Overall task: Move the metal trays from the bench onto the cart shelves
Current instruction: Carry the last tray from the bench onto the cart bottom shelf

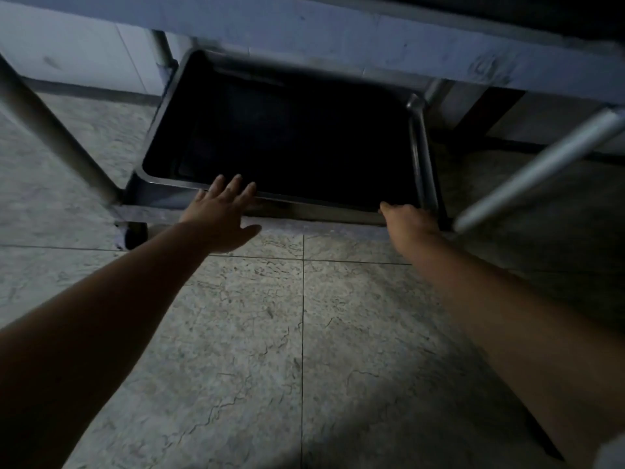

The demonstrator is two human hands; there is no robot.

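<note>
A deep metal tray (417,157), dark inside, lies on the bottom shelf of the cart (148,211), under an upper shelf. My left hand (221,214) has straight, spread fingers whose tips reach the tray's near rim left of centre. My right hand (407,220) is at the near right corner of the tray with its fingers curled downward by the rim; how it holds the rim is hidden in the dim light.
The cart's upper shelf (338,38) overhangs the tray. A cart leg (50,126) slants at the left and a metal bar (541,167) at the right. A caster wheel (135,233) sits below the left corner. Tiled floor (304,333) spreads in front.
</note>
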